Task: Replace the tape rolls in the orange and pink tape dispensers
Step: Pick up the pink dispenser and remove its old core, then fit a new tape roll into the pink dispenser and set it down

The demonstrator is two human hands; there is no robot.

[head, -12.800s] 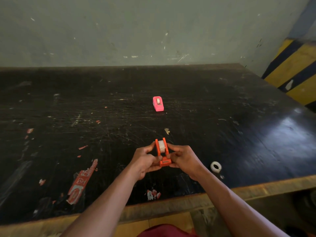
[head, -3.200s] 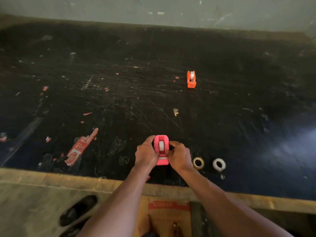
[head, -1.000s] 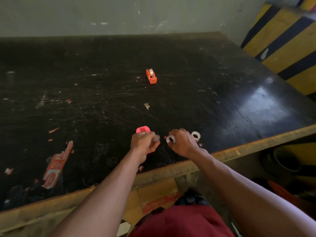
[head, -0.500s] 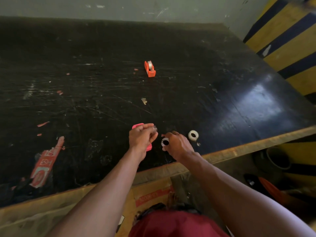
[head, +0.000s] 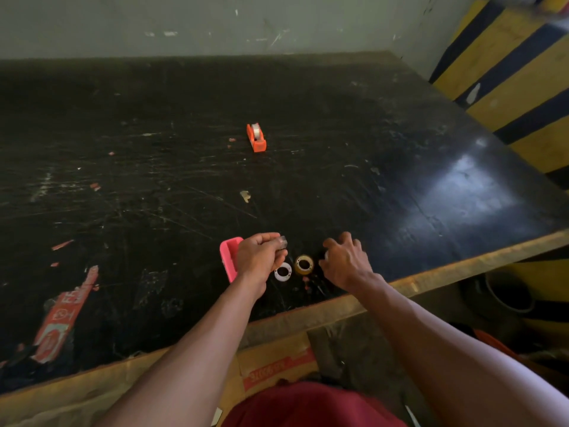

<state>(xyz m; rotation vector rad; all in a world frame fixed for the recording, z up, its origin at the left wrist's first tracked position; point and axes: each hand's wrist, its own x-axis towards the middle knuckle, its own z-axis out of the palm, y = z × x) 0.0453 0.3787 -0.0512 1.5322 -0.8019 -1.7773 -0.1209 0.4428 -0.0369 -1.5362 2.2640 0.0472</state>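
Observation:
The pink tape dispenser (head: 228,258) is near the table's front edge, gripped by my left hand (head: 261,257). That hand's fingertips also pinch a small clear piece (head: 281,241). Just right of it, a white ring-shaped roll (head: 282,271) and a yellowish tape roll (head: 304,265) lie flat on the table. My right hand (head: 345,260) hovers to their right with fingers spread and curled down. A bit of white shows under its thumb, and I cannot tell what it is. The orange tape dispenser (head: 256,137), with a roll in it, stands alone farther back.
The black, scratched table (head: 400,186) has a wooden front edge (head: 431,274). A torn red label (head: 58,318) is stuck at the front left. A yellow-and-black striped wall (head: 523,87) rises on the right. A cardboard box (head: 277,365) is below the table.
My right hand has let go of the white ring, which now lies on the table, and moved right. The yellowish roll has come into view. My left hand still holds the pink dispenser.

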